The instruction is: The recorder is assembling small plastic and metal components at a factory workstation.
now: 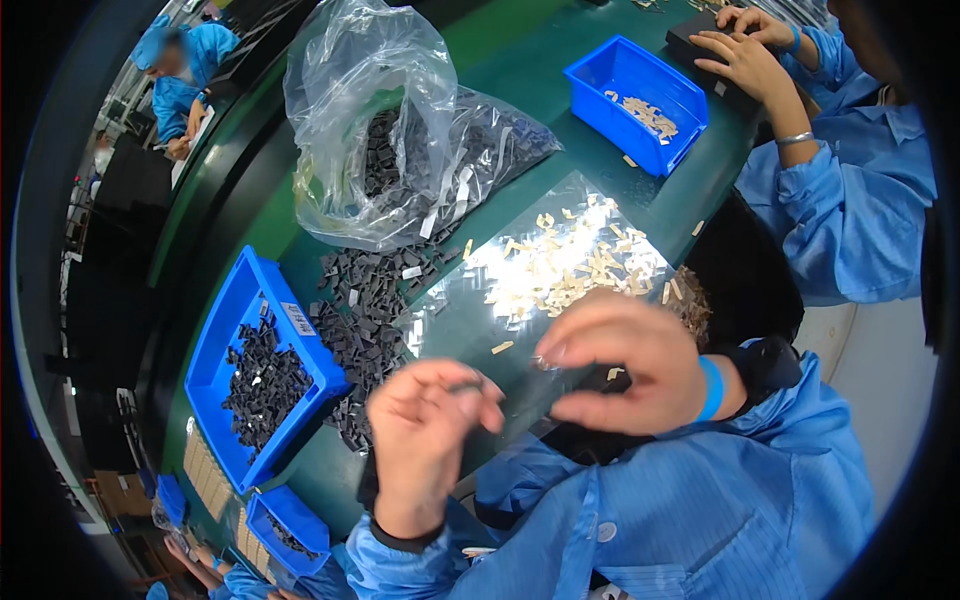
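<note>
left hand pinches a dark piece, seemingly readying it; right hand, spread, probably needs a fingertip grip next.

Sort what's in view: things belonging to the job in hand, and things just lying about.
Seemingly in the job:
dark piece, blurred, at the left hand's fingertips
cream pieces on the clear sheet, near the right hand
dark heap

Seemingly apart:
black box, under a co-worker's hand
beige strips, lower left

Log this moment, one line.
left hand: pinching dark piece; right hand: thumb, fingers apart, near beige strips; large blue bin: dark pieces
</note>
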Motion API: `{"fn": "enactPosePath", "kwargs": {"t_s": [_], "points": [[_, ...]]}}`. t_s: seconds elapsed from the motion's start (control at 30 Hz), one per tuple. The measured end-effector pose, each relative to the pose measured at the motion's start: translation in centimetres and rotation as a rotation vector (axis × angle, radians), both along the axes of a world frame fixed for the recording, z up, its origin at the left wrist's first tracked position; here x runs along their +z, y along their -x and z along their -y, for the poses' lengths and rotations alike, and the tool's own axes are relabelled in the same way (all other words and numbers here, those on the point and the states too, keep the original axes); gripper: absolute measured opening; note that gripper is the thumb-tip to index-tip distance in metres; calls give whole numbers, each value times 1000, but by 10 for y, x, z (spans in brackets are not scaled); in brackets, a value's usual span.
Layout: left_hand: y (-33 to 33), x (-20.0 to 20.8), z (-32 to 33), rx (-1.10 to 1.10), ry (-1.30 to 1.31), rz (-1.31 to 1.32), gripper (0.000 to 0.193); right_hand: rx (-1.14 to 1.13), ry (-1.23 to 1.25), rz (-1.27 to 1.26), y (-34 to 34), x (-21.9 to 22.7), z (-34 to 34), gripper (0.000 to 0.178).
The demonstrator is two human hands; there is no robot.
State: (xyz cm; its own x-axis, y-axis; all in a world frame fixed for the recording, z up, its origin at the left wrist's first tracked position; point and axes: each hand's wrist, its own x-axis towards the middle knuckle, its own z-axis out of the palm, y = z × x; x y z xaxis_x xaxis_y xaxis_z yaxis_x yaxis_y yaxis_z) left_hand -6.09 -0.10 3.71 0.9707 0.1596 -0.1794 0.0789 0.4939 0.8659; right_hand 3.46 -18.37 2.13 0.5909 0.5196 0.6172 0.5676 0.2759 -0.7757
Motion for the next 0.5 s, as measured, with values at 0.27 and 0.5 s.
{"fn": "enactPosePath", "kwargs": {"t_s": [0.27, 0.5], "points": [[34, -14, 47, 18, 506, -32, 16, 87, 9, 108, 20, -9, -7, 38], [32, -15, 51, -20, 517, -94, 27, 149, 7, -119, 22, -14, 3, 40]]}}
